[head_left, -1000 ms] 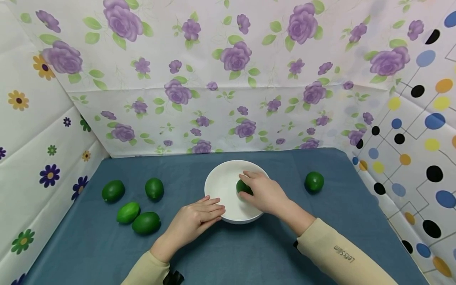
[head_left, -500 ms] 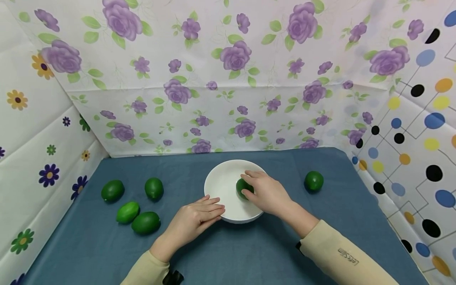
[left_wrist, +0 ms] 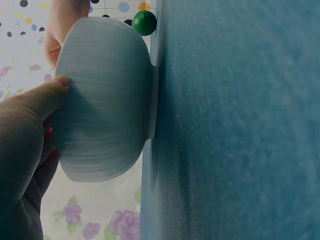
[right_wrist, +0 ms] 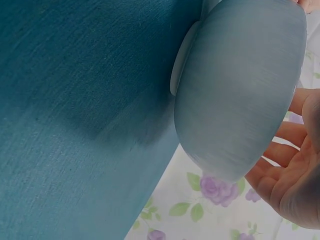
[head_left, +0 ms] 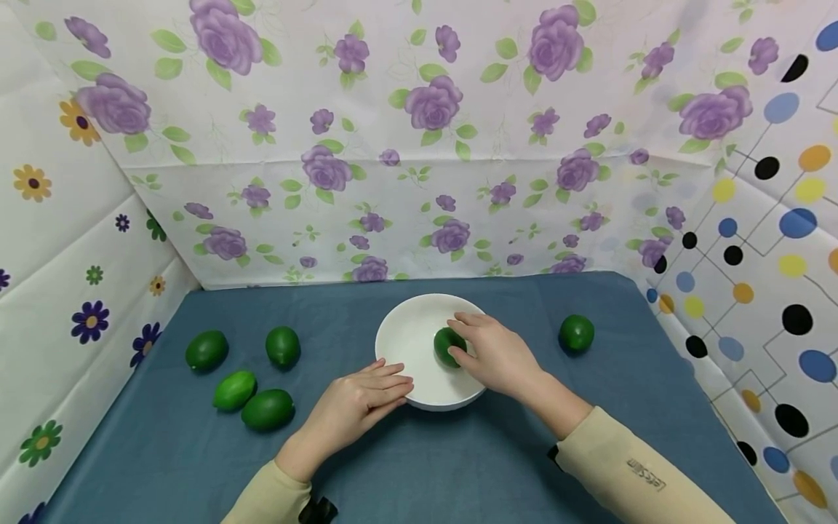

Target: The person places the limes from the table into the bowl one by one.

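A white bowl (head_left: pixel 409 349) stands on the blue cloth in the middle of the head view. Inside it lies a dark green lime (head_left: pixel 445 346), partly covered by my right hand (head_left: pixel 492 353). That hand reaches over the right rim, its thumb and fingers loosely spread around the lime. At the bowl's front left, my left hand (head_left: pixel 360 399) holds the rim. In the left wrist view its thumb (left_wrist: pixel 47 95) lies against the outer wall (left_wrist: pixel 100 100), with the other fingers behind the rim. The right wrist view shows spread fingers (right_wrist: pixel 287 142) beyond the bowl.
Several limes lie at the left: one at the back (head_left: pixel 207 351), one nearer the bowl (head_left: pixel 283 346), a brighter one (head_left: pixel 235 391) and one beside it (head_left: pixel 268 410). Another lime (head_left: pixel 577 334) sits at the right. A flowered curtain (head_left: pixel 419 211) backs the blue cloth (head_left: pixel 419 473).
My right hand has drawn slightly to the right off the lime in the bowl, and more of the lime shows. The left hand and bowl have stayed in place.
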`<move>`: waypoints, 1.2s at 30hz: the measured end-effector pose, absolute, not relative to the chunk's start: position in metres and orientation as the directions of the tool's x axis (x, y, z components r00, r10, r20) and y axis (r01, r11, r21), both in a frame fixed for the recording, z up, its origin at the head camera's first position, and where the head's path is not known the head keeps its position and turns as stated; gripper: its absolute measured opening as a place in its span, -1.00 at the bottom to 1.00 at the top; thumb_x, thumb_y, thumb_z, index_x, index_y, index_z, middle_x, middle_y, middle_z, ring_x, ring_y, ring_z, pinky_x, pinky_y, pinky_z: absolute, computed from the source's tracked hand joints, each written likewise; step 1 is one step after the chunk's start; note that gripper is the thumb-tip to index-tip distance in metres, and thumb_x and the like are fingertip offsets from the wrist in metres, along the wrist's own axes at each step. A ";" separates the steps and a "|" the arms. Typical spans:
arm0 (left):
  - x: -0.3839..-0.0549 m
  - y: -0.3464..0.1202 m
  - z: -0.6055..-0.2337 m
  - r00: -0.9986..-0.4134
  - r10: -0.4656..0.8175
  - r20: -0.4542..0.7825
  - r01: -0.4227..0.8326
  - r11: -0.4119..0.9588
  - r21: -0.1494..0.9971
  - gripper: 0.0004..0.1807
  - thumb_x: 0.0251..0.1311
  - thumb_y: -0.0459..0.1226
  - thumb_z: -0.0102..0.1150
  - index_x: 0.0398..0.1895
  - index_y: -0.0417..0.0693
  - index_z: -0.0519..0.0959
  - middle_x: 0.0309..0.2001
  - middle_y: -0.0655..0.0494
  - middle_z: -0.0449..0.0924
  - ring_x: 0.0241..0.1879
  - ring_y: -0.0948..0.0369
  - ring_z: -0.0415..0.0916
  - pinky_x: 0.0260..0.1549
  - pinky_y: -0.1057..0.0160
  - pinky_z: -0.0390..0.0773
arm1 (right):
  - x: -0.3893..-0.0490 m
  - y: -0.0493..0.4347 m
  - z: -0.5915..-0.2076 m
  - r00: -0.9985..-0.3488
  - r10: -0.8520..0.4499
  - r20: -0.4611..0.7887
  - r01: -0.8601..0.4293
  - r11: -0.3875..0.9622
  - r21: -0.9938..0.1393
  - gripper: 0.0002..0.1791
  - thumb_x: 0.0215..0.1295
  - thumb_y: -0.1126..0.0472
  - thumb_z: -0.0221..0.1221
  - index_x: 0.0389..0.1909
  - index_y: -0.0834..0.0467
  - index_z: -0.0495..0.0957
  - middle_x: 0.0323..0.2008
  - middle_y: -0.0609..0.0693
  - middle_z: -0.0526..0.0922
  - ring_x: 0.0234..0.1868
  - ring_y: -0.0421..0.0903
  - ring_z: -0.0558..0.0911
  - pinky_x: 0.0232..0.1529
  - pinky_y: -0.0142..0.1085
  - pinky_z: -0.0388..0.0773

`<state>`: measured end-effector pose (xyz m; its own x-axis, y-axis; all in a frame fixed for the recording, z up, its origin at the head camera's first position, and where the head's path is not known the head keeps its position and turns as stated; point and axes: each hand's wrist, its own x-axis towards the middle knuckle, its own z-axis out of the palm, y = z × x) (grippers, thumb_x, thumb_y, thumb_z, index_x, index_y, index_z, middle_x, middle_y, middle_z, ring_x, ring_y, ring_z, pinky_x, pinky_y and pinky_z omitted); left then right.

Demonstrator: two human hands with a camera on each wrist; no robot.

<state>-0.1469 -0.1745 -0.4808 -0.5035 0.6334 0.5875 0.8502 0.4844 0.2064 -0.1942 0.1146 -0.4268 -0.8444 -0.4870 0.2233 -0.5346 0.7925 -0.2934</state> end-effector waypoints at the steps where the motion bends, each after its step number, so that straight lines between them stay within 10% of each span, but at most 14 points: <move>1: -0.147 -0.174 -0.481 -0.502 0.634 0.588 0.851 0.484 0.205 -0.60 0.23 -0.29 0.55 0.16 -0.02 0.81 0.11 0.15 0.79 0.25 0.15 0.67 0.33 0.02 0.56 | -0.194 0.116 -0.427 -0.845 -0.485 0.226 -0.534 0.790 -0.301 -0.44 0.46 0.06 0.41 0.39 0.19 0.63 0.40 0.18 0.58 0.41 0.18 0.56 0.29 0.12 0.61; 36: -0.146 -0.174 -0.481 -0.497 0.628 0.599 0.853 0.479 0.206 -0.61 0.21 -0.29 0.56 0.13 -0.03 0.82 0.10 0.15 0.79 0.25 0.13 0.67 0.34 0.02 0.56 | -0.175 0.148 -0.427 -0.865 -0.380 0.327 -0.496 0.742 -0.451 -0.45 0.53 0.06 0.34 0.45 0.14 0.58 0.44 0.15 0.55 0.43 0.19 0.54 0.23 0.16 0.64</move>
<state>-0.1464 -0.1743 -0.4805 -0.4971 0.6282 0.5986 0.8533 0.4788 0.2063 -0.1755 0.1484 -0.4275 -0.8652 -0.3800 0.3273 -0.4964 0.7420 -0.4507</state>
